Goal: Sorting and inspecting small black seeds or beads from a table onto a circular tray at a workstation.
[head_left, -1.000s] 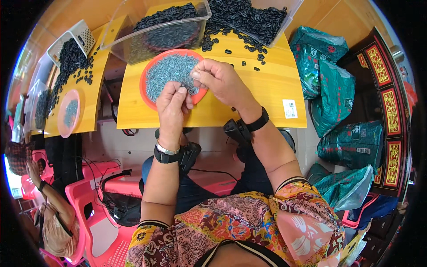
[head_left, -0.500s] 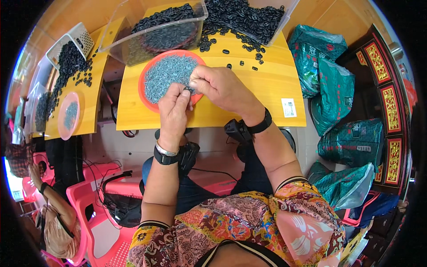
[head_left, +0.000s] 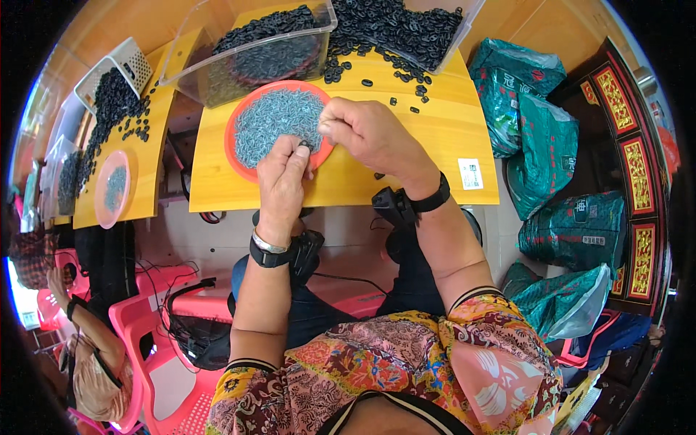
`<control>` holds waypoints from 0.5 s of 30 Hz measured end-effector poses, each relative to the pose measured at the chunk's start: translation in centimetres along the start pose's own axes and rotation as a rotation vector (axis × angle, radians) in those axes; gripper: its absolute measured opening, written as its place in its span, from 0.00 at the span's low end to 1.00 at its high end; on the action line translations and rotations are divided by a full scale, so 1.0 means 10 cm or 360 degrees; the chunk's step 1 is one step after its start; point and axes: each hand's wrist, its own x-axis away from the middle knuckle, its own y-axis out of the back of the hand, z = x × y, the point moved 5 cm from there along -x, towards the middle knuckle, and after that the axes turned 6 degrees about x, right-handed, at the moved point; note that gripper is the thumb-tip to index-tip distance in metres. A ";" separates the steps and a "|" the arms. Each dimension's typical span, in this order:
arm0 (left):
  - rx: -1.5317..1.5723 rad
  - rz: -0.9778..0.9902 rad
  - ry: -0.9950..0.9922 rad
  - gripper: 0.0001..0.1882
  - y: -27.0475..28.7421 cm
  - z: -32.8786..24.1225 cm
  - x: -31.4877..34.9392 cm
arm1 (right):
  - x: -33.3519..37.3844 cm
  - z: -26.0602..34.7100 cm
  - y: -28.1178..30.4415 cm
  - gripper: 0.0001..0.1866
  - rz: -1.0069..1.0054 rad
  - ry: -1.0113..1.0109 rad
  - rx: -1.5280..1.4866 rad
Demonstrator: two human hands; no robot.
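My left hand [head_left: 281, 174] is closed over the near right part of an orange-red bowl [head_left: 230, 138]. Between its thumb and fingers sits a small black oval piece [head_left: 308, 147], mostly covered. The bowl is full of small blue-grey screws [head_left: 272, 123]. Just right of the left hand, at the bowl's right rim, my right hand [head_left: 370, 138] has its thumb and forefinger pinched together. Whatever is between those fingertips is too small or hidden to name. A small dark piece [head_left: 379, 175] shows beside my right wrist.
Behind the bowl stands a clear bin [head_left: 250, 51] of black oval pieces. More pieces [head_left: 395, 32] spill from a tipped bin onto the yellow table [head_left: 442, 138]. Green bags [head_left: 544, 145] stand right. At left, another person [head_left: 94, 355] sits near a second table with a pink bowl [head_left: 112, 190].
My right hand has drawn slightly up and right, away from the piece in my left hand. The left hand has barely moved. A dark piece now shows near my right wrist.
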 end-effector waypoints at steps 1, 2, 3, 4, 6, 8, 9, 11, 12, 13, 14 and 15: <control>0.0000 0.0001 -0.0001 0.05 0.00 0.01 0.00 | 0.00 0.00 -0.03 0.09 0.0021 0.0008 0.0016; -0.0017 0.0027 -0.0025 0.05 -0.01 0.02 -0.01 | 0.01 -0.01 -0.04 0.09 0.0020 0.0004 0.0018; -0.0035 0.0052 -0.0049 0.06 -0.03 0.02 -0.01 | 0.01 0.01 -0.07 0.08 0.0017 0.0028 0.0040; -0.0032 0.0055 -0.0048 0.06 -0.03 0.02 -0.01 | 0.01 0.02 -0.08 0.08 0.0015 0.0052 0.0062; -0.0054 0.0102 0.0006 0.07 -0.03 0.02 -0.01 | 0.00 0.01 -0.10 0.09 0.0030 0.0037 0.0047; -0.0046 0.0098 0.0006 0.07 -0.02 0.03 -0.01 | 0.00 0.00 -0.11 0.09 0.0044 0.0023 0.0033; -0.0038 0.0094 0.0004 0.07 -0.02 0.03 -0.01 | 0.00 0.00 -0.12 0.09 0.0033 0.0032 0.0020; -0.0045 0.0070 -0.0003 0.06 -0.02 0.01 0.00 | 0.00 0.02 -0.12 0.09 0.0024 0.0040 0.0005; -0.0052 0.0048 -0.0010 0.06 -0.01 0.01 0.00 | -0.01 0.03 -0.13 0.09 0.0040 0.0030 0.0002; -0.0052 0.0046 -0.0009 0.06 -0.01 0.01 0.00 | -0.01 0.04 -0.14 0.09 0.0056 0.0021 -0.0001; -0.0011 0.0038 -0.0010 0.06 -0.02 0.02 0.01 | 0.00 0.04 -0.15 0.09 0.0057 0.0019 0.0000; 0.0030 0.0030 -0.0010 0.06 -0.02 0.03 0.01 | 0.01 0.04 -0.15 0.09 0.0035 0.0021 -0.0006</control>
